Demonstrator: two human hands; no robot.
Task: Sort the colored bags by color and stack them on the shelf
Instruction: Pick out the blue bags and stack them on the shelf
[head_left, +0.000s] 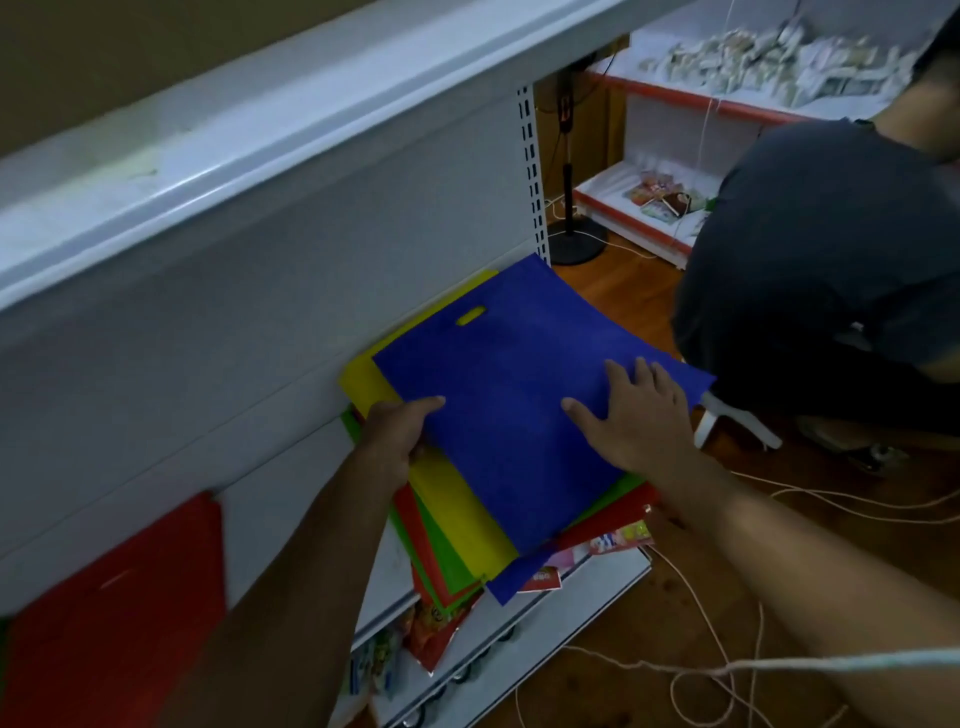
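Note:
A flat blue bag (524, 374) with a cut-out handle lies on top of a mixed pile on the white shelf (587, 587). Under it show a yellow bag (462, 514), green bags (441, 556) and red bags (410, 519). My left hand (397, 434) grips the left edge of the blue bag, thumb on top and fingers underneath. Flat on the blue bag's right part rests my right hand (631, 418), fingers spread. Another red bag (114, 597) lies on the shelf at the lower left.
A white shelf board (260, 156) overhangs the pile from above. A person in a dark shirt (831, 249) crouches close on the right. White cords (727, 670) trail over the wooden floor. Snack packets (431, 629) sit under the pile. A fan stand (571, 239) is behind.

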